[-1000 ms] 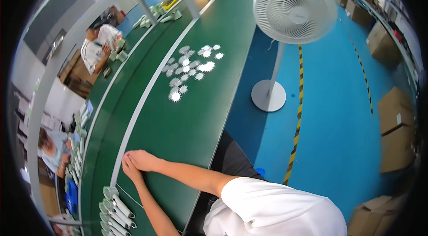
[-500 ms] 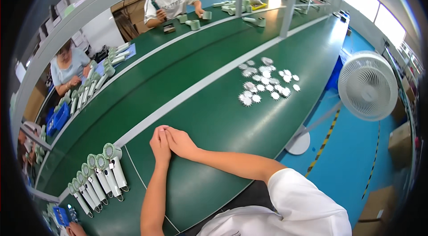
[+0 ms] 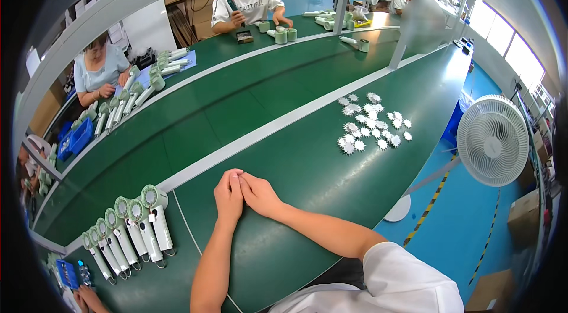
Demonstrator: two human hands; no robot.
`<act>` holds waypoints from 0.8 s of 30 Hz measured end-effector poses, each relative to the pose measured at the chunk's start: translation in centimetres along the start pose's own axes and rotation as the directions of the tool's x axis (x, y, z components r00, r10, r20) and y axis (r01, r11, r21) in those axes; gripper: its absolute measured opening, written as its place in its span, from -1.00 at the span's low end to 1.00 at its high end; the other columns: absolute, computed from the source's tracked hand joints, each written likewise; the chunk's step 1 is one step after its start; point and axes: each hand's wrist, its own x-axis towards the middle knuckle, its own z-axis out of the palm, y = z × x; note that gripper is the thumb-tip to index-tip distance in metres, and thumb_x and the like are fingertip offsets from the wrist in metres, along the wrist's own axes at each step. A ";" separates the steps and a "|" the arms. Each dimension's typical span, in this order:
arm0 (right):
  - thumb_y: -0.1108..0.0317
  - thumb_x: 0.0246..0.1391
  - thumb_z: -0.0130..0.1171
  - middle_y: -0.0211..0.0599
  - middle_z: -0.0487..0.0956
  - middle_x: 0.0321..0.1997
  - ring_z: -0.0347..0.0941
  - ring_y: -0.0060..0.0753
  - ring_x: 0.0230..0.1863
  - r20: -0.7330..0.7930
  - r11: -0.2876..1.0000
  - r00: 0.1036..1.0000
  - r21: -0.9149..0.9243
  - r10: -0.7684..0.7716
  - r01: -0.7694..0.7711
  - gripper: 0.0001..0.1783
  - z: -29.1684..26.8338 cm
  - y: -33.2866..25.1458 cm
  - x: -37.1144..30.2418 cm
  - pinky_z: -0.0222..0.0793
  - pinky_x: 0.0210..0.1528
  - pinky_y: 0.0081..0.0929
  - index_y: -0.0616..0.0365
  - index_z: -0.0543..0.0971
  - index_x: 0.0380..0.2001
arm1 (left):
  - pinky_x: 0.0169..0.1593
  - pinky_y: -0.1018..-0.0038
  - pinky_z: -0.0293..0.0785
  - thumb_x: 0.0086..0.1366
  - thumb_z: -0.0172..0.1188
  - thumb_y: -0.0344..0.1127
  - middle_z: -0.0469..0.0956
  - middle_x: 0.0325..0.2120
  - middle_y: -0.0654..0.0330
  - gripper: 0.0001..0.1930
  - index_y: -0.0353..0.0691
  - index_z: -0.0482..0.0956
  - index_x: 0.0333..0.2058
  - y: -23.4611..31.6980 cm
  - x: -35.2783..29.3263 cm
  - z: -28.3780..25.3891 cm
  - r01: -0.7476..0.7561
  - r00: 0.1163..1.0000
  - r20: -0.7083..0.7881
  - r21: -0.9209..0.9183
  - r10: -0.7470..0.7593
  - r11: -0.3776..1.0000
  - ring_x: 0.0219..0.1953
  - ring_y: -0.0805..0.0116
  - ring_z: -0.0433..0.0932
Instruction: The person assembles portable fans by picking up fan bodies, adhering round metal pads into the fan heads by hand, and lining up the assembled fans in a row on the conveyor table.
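Observation:
My left hand (image 3: 228,196) and my right hand (image 3: 259,196) rest together on the green tabletop (image 3: 296,180), fingers curled in and pressed against each other. Nothing shows between them, though the palms are hidden. To their left lies a row of several hair-dryer-shaped units (image 3: 160,227), with round pale green heads and white handles ending in wire loops. Up and to the right of my hands, apart from them, several silver toothed discs (image 3: 371,123) are scattered in a loose pile.
A grey rail (image 3: 254,140) runs along the bench beyond my hands. Across it, a person in white (image 3: 255,2) and one in light blue (image 3: 102,67) handle similar units. A white fan (image 3: 493,141) stands right of the bench. At lower left are a co-worker's hands (image 3: 90,298).
The view has turned, so the scene sits further right and lower. My hands stay clasped at the same spot. Across the bench, the white-shirted person's hand has risen slightly from a green unit.

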 end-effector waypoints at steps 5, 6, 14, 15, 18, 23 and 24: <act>0.28 0.42 -0.10 0.13 0.60 -0.33 0.56 0.17 -0.30 0.002 1.000 1.000 0.006 -0.010 0.010 -0.70 -0.1 -0.1 0.0 0.47 -0.23 -0.13 0.29 0.52 -0.11 | -0.13 0.45 0.49 0.51 -0.07 -0.27 0.64 -0.36 0.12 -0.69 -0.34 0.62 -0.18 -0.2 0.0 0.1 -0.014 1.000 0.017 -0.011 0.014 1.000 -0.29 0.39 0.58; 0.28 0.42 -0.10 0.13 0.60 -0.33 0.56 0.17 -0.31 0.007 1.000 1.000 0.011 -0.002 0.002 -0.71 -0.1 -0.1 -0.2 0.47 -0.23 -0.13 0.28 0.52 -0.11 | -0.13 0.45 0.49 0.51 -0.07 -0.27 0.64 -0.36 0.12 -0.69 -0.34 0.62 -0.17 -0.1 -0.1 0.0 -0.009 1.000 0.019 0.001 0.009 1.000 -0.29 0.39 0.58; 0.28 0.41 -0.11 0.15 0.60 -0.32 0.54 0.25 -0.29 0.018 0.999 1.000 0.033 -0.004 0.003 -0.71 0.6 0.0 -0.2 0.48 -0.22 -0.08 0.27 0.52 -0.11 | -0.13 0.42 0.52 0.49 -0.04 -0.29 0.66 -0.34 0.07 -0.71 -0.34 0.62 -0.18 0.2 -0.2 -0.6 0.014 1.000 -0.007 0.039 -0.014 0.999 -0.28 0.33 0.62; 0.27 0.41 -0.11 0.16 0.60 -0.31 0.54 0.28 -0.28 -0.006 1.000 1.000 0.008 -0.017 0.017 -0.71 0.9 0.2 -0.1 0.48 -0.21 -0.05 0.26 0.52 -0.09 | -0.12 0.45 0.50 0.49 -0.05 -0.28 0.65 -0.35 0.11 -0.70 -0.34 0.63 -0.19 0.4 -0.1 -0.5 0.038 0.999 -0.015 0.004 -0.038 0.999 -0.27 0.38 0.60; 0.26 0.41 -0.10 0.18 0.60 -0.29 0.54 0.30 -0.25 -0.056 1.000 0.998 -0.008 -0.023 0.023 -0.70 0.2 0.3 -0.2 0.48 -0.19 0.00 0.24 0.53 -0.07 | -0.11 0.48 0.49 0.50 -0.04 -0.28 0.65 -0.35 0.16 -0.69 -0.35 0.64 -0.21 0.7 0.3 0.6 0.096 0.995 -0.005 -0.024 -0.096 0.995 -0.25 0.44 0.57; 0.26 0.41 -0.11 0.16 0.61 -0.25 0.55 0.27 -0.21 -0.042 0.999 0.998 0.011 -0.052 0.052 -0.70 0.1 -0.5 -0.4 0.49 -0.16 -0.03 0.22 0.53 -0.07 | -0.09 0.49 0.50 0.50 -0.04 -0.29 0.66 -0.34 0.14 -0.70 -0.35 0.64 -0.18 0.6 -0.1 0.3 0.114 0.993 -0.034 -0.010 -0.114 0.993 -0.25 0.43 0.59; 0.29 0.41 -0.10 0.13 0.61 -0.22 0.55 0.24 -0.19 -0.013 1.000 0.999 0.011 -0.029 0.029 -0.72 0.0 -0.4 -0.4 0.49 -0.15 -0.07 0.21 0.53 -0.07 | -0.11 0.46 0.53 0.49 -0.03 -0.29 0.67 -0.34 0.10 -0.72 -0.34 0.64 -0.17 0.7 -0.1 0.3 0.092 0.995 -0.024 -0.017 -0.093 0.996 -0.26 0.38 0.62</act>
